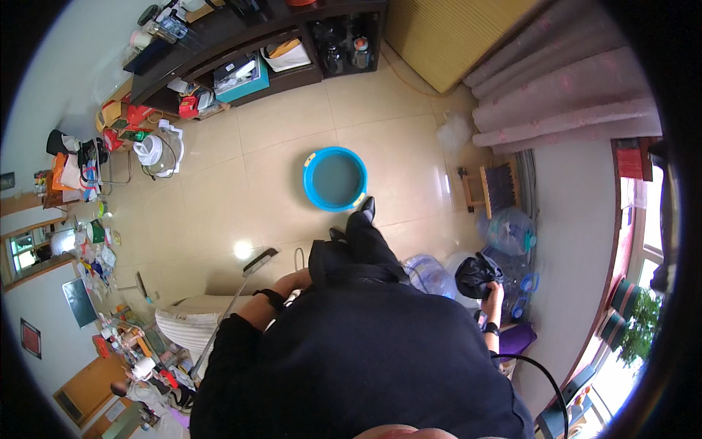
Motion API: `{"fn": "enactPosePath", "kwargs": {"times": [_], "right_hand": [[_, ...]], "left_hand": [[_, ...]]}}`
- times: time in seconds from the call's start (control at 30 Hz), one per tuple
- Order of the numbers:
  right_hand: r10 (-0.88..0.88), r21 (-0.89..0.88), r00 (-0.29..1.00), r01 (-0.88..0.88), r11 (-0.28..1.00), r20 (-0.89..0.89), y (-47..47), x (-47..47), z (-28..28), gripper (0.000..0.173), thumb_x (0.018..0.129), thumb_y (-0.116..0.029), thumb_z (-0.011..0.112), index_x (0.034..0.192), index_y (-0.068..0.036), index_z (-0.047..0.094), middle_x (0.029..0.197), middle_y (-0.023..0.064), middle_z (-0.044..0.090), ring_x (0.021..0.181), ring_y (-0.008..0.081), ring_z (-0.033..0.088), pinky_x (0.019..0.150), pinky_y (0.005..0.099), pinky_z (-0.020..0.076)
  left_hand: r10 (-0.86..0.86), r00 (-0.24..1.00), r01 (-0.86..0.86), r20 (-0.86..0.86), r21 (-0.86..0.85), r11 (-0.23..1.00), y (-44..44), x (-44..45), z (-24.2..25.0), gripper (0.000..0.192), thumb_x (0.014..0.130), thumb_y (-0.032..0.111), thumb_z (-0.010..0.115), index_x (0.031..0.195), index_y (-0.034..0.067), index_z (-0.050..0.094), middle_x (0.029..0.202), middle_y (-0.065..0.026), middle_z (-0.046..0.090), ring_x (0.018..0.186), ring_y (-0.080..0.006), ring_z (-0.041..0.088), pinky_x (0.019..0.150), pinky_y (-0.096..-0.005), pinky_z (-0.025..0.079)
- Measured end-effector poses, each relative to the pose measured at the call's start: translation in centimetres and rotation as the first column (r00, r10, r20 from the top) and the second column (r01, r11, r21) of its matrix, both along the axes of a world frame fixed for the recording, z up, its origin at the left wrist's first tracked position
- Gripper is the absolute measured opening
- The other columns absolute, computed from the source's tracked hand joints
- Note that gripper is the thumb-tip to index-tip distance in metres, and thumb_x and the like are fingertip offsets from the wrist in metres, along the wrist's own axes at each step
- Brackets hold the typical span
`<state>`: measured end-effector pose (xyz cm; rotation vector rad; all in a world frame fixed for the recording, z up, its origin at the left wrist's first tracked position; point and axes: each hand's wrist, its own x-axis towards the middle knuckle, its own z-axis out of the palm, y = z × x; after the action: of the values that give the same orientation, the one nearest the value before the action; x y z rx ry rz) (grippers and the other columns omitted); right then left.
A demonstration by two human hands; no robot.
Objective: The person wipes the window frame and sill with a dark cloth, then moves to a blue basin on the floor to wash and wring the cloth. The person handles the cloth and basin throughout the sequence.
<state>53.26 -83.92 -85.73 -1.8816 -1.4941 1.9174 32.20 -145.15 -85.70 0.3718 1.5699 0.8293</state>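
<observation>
My right hand [494,294] is at the right, with its fingers closed on the edge of a black plastic bag [477,275]. Just left of the bag are large clear plastic water bottles [430,276]. At my left side, my left hand [299,281] hangs near my hip, its fingers mostly hidden by my clothes. A round blue basin [307,184] with greyish water stands on the tiled floor before my feet. A broom or squeegee with a long metal handle [233,300] leans by my left arm.
A dark cabinet [296,82] lines the far side. A small wooden folding chair [485,192] and a large water bottle [510,231] stand by the right wall. A white-lidded appliance [159,151] is on the floor at the left. Another person [143,396] is far off at lower left.
</observation>
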Motion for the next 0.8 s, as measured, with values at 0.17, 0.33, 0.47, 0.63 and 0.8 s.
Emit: {"fn": "enactPosePath", "kwargs": {"times": [0.17,0.33,0.47,0.63,0.8], "right_hand": [[-0.064,-0.027,0.998,0.064,0.998,0.018,-3.9,-4.3,-3.1,0.014,0.074,-0.005,0.062,0.086,-0.010,0.057,0.083,0.0033,0.058,0.070,0.0176,0.057,0.060,0.0310,0.0488],[0.060,-0.099,0.998,-0.060,0.993,0.001,-7.8,-7.4,-4.9,0.015,0.080,-0.005,0.060,0.094,-0.010,0.060,0.084,0.0025,0.058,0.075,0.0178,0.058,0.065,0.0319,0.0489],[0.121,-0.117,0.992,-0.115,0.986,0.047,-11.3,-10.7,-7.2,0.025,0.081,-0.004,0.059,0.106,-0.007,0.064,0.087,0.0033,0.065,0.074,0.0169,0.062,0.063,0.0291,0.0498],[0.187,-0.167,0.982,-0.187,0.968,-0.019,-18.2,-17.2,-11.2,0.037,0.088,-0.008,0.065,0.124,-0.003,0.062,0.110,0.0067,0.070,0.096,0.0188,0.067,0.086,0.0320,0.0543],[0.320,-0.134,0.947,-0.320,0.938,-0.024,-28.0,-23.3,-11.9,0.038,0.093,-0.025,0.069,0.127,-0.009,0.061,0.103,0.0014,0.069,0.085,0.0116,0.066,0.071,0.0278,0.0526]], "left_hand": [[-0.148,0.984,0.137,-0.095,-0.109,0.985,-1.2,-3.5,0.6,0.030,0.095,0.025,0.057,0.107,0.001,0.070,0.108,-0.0227,0.071,0.105,-0.0367,0.067,0.089,-0.0450,0.051],[-0.195,0.946,0.152,-0.259,-0.174,0.973,-2.7,-4.2,0.4,0.028,0.101,0.022,0.048,0.115,0.004,0.064,0.106,-0.0175,0.068,0.104,-0.0357,0.066,0.091,-0.0454,0.052],[-0.062,0.994,0.092,0.091,-0.374,0.923,-4.9,-6.3,2.7,0.041,0.102,0.027,0.053,0.136,0.004,0.054,0.125,-0.0149,0.064,0.114,-0.0272,0.063,0.103,-0.0398,0.049],[0.522,0.777,-0.368,0.351,-0.420,0.830,-13.5,-9.4,4.8,0.047,0.105,0.026,0.055,0.144,0.002,0.051,0.138,-0.0123,0.059,0.122,-0.0233,0.059,0.108,-0.0342,0.045],[0.310,0.879,-0.226,0.362,-0.257,0.940,-22.0,-15.6,5.1,0.046,0.108,0.018,0.045,0.151,0.001,0.044,0.149,-0.0098,0.051,0.130,-0.0166,0.053,0.114,-0.0281,0.039]]}}
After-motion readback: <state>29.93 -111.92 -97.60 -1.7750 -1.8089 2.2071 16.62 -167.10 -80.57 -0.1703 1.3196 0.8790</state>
